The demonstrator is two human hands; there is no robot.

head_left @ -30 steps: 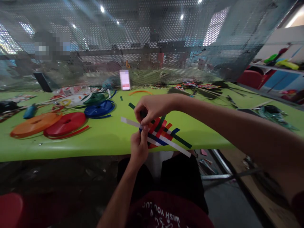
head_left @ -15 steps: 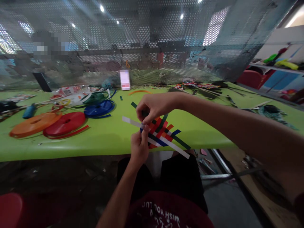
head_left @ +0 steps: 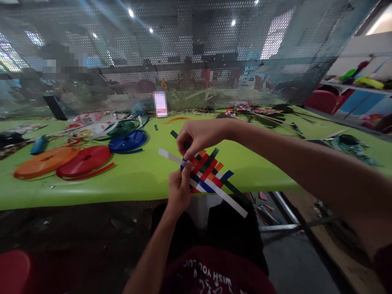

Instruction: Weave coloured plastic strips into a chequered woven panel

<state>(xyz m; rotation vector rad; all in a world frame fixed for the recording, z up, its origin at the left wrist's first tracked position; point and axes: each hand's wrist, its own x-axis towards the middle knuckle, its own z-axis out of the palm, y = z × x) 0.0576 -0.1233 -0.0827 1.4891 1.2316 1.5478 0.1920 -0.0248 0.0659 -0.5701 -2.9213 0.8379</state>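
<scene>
Maroon shirt [head_left: 214, 273] with white lettering, black trousers [head_left: 232, 228], bare forearms [head_left: 294, 163]

Head-worn view, forward and down, near left hand [head_left: 179, 192], right hand [head_left: 199, 136]

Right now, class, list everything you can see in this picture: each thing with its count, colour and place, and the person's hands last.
table: one, lime green, across the view
perforated screen: one, grey, behind the table
orange reel: one, orange, left on the table
red reel: one, red, beside the orange reel
blue reel: one, blue, behind the red reel
woven patch: one, red, orange, blue, dark green and white strips, at the table's near edge
white strip: one, white, running through the woven patch
stool: one, red, lower left corner
left hand: one, bare, pinching the woven patch's near left edge
right hand: one, bare, pinching its far corner
</scene>
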